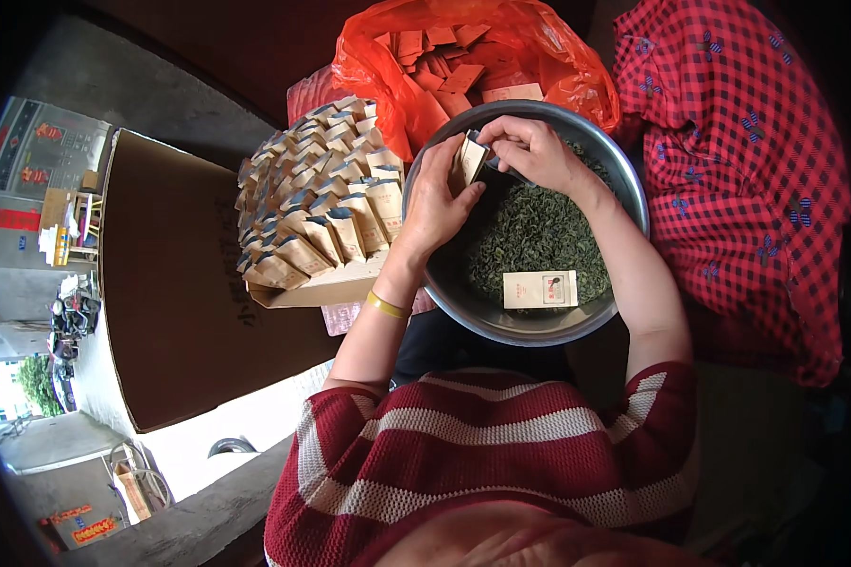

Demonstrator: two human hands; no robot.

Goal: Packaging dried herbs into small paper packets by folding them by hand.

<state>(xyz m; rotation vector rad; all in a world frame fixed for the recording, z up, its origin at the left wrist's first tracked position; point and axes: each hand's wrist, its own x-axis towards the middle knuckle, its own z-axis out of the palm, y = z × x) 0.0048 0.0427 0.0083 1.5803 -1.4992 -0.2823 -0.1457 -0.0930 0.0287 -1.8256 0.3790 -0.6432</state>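
Note:
My left hand [449, 194] grips an upright, slightly tilted beige paper packet [473, 159] above a metal basin [501, 335]. My right hand [539, 156] is curled at the packet's top edge; what its fingers hold, if anything, is hidden. Dark green dried leaves [520, 231] fill much of the basin, with a flat cream packet [539, 289] lying on them. Left of the basin, many kraft packets with dark tops [317, 217] stand in rows in a shallow cardboard box [317, 288].
An orange plastic bag [369, 42] of red packets [461, 77] lies behind the basin. Red checked cloth [728, 189] is at right, a large cardboard panel [180, 283] at left. Beyond it are a motorbike [74, 317] and a concrete ledge [189, 501].

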